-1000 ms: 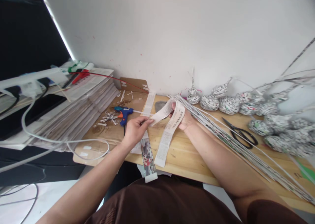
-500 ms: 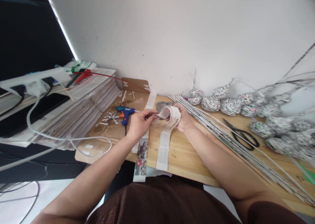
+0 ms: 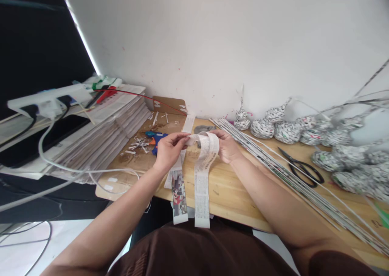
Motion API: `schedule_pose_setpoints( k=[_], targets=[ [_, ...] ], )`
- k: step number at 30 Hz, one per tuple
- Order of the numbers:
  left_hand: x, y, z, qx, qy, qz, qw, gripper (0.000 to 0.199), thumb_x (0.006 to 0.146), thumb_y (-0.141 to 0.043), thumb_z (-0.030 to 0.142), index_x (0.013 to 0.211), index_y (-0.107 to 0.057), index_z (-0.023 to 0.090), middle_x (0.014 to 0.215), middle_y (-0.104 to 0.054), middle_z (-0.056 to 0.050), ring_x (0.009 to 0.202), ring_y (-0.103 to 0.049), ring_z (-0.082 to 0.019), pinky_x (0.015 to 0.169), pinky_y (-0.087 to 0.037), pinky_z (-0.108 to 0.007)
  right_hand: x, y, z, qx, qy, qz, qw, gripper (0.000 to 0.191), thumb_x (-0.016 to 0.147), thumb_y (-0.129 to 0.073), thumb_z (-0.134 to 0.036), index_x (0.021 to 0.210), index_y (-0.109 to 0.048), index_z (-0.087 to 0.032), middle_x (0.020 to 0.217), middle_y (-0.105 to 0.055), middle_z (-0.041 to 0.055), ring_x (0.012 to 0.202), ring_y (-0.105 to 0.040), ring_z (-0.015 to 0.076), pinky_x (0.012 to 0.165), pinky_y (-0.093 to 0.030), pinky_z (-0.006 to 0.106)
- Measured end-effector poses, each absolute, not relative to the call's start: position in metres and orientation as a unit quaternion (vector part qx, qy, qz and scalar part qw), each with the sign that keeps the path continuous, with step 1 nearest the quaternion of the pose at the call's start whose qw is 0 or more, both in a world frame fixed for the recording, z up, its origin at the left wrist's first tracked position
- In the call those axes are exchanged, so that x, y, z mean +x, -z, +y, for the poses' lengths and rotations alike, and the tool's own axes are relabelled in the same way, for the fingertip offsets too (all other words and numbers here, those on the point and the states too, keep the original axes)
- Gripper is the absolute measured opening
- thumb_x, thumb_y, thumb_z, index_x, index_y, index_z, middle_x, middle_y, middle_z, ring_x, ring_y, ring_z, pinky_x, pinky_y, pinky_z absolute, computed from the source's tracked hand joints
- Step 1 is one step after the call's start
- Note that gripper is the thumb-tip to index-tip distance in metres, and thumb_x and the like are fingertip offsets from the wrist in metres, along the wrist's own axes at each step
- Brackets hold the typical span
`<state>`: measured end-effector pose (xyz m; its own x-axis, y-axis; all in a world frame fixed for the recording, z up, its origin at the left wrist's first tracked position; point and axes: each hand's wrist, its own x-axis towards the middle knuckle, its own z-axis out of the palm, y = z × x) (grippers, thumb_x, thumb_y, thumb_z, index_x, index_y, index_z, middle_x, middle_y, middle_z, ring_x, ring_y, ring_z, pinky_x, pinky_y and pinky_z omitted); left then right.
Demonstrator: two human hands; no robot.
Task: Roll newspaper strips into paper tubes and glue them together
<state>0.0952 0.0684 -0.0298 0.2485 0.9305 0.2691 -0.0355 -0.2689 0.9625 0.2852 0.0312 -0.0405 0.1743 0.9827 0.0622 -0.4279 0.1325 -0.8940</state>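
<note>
A long newspaper strip (image 3: 201, 183) curls over between my hands and hangs past the table's front edge. My left hand (image 3: 170, 149) pinches one end of it between thumb and fingers. At the bend, my right hand (image 3: 225, 145) grips the same strip, its fingers partly hidden behind the paper. Other paper strips (image 3: 180, 195) lie to the left, under my left hand, one with a colour picture hanging over the edge. Behind my left hand sits a blue glue gun (image 3: 157, 139), partly covered. A grey cloth-like lump (image 3: 204, 128) rests beyond the strip.
Thin rolled paper sticks (image 3: 273, 162) run diagonally across the table's right side, near black scissors (image 3: 300, 166). Several woven paper gourd shapes (image 3: 287, 131) line the wall. At left stand a stack of folded paper (image 3: 121, 122), a power strip (image 3: 48, 100) and loose white cables.
The loop in the strip has opened out, and its loose end hangs lower, past the table edge. My left hand has shifted slightly left, and the view has moved a little.
</note>
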Motion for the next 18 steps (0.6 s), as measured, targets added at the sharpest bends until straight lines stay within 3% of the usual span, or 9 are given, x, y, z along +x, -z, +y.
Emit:
schedule_pose_setpoints(
  k=[5, 8, 14, 18],
  targets=[
    [0.096, 0.03, 0.067, 0.608, -0.51, 0.376, 0.479, 0.025, 0.074, -0.069, 0.035, 0.088, -0.073, 0.015, 0.085, -0.072, -0.006, 0.073, -0.067, -0.016, 0.063, -0.059, -0.027, 0.286, 0.038, 0.032, -0.368, -0.539, -0.326, 0.684, 0.021, 0.058, -0.078, -0.021, 0.075, -0.067, -0.022, 0.07, -0.07, -0.004, 0.058, -0.063, 0.0126, 0.052, -0.048, 0.023],
    [0.091, 0.019, 0.066, 0.599, -0.537, 0.386, 0.453, 0.025, 0.076, -0.066, 0.034, 0.091, -0.071, 0.015, 0.087, -0.071, -0.006, 0.069, -0.066, -0.015, 0.058, -0.058, -0.024, 0.29, 0.037, 0.034, -0.361, -0.539, -0.303, 0.698, 0.021, 0.06, -0.076, -0.023, 0.076, -0.063, -0.024, 0.067, -0.068, -0.0046, 0.056, -0.063, 0.0152, 0.052, -0.05, 0.027],
    [0.061, -0.038, 0.058, 0.593, -0.615, 0.333, 0.399, 0.02, 0.076, -0.068, 0.028, 0.094, -0.067, 0.019, 0.081, -0.069, -0.001, 0.06, -0.064, -0.011, 0.051, -0.055, -0.021, 0.319, 0.037, 0.043, -0.369, -0.567, -0.241, 0.696, 0.01, 0.07, -0.064, -0.03, 0.073, -0.06, -0.022, 0.066, -0.066, -0.0011, 0.059, -0.062, 0.0171, 0.061, -0.053, 0.032],
    [0.044, -0.074, 0.054, 0.57, -0.677, 0.231, 0.406, 0.019, 0.077, -0.065, 0.014, 0.094, -0.067, 0.022, 0.075, -0.069, 0.002, 0.058, -0.066, -0.013, 0.053, -0.057, -0.027, 0.345, 0.031, 0.04, -0.354, -0.565, -0.211, 0.715, 0.006, 0.071, -0.061, -0.026, 0.076, -0.062, -0.023, 0.056, -0.057, -0.0045, 0.05, -0.055, 0.0125, 0.053, -0.049, 0.026]
  ],
)
